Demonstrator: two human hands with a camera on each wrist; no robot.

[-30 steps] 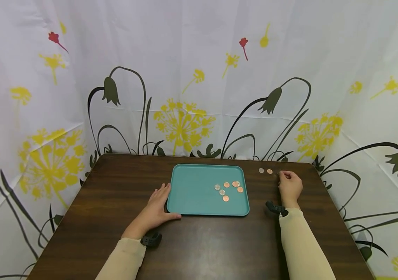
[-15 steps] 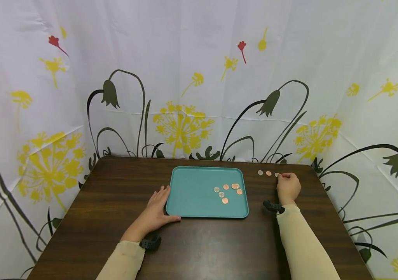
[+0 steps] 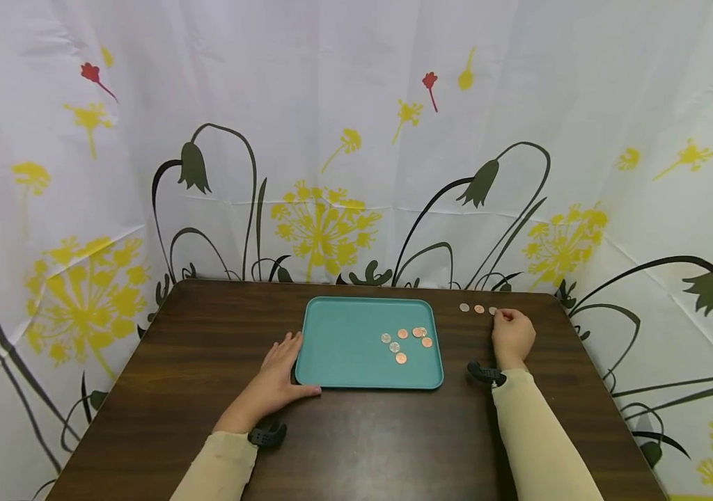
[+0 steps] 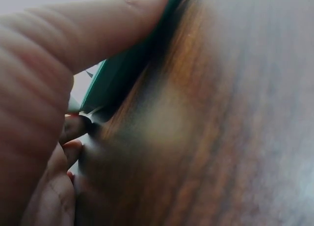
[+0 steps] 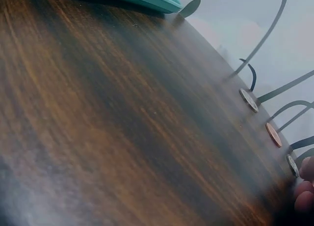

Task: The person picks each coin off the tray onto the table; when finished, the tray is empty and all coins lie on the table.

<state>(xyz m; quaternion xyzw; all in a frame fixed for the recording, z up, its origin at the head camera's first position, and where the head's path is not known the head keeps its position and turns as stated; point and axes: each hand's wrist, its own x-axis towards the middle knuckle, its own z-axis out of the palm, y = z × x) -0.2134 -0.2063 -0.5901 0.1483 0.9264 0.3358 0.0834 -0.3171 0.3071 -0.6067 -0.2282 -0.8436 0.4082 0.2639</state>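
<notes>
A white curtain printed with yellow, red and dark green flowers is hanging behind the dark wooden counter and along its sides. On the counter, a teal tray is lying flat at the far middle. Two pale sleeves are reaching in from the near side. The left hand is touching the tray's near left corner, its fingers stretching out along the left edge and its thumb along the near edge. The right hand is resting right of the tray, its fingers curling beside a coin; whether they are pinching it, I cannot tell. A black band is circling each wrist. Copper and silver loose coins are lying in the tray's right half, two overlapping. At the far right, a silver coin, a copper coin and another silver coin are forming a row, the last sitting at the right fingertips.
</notes>
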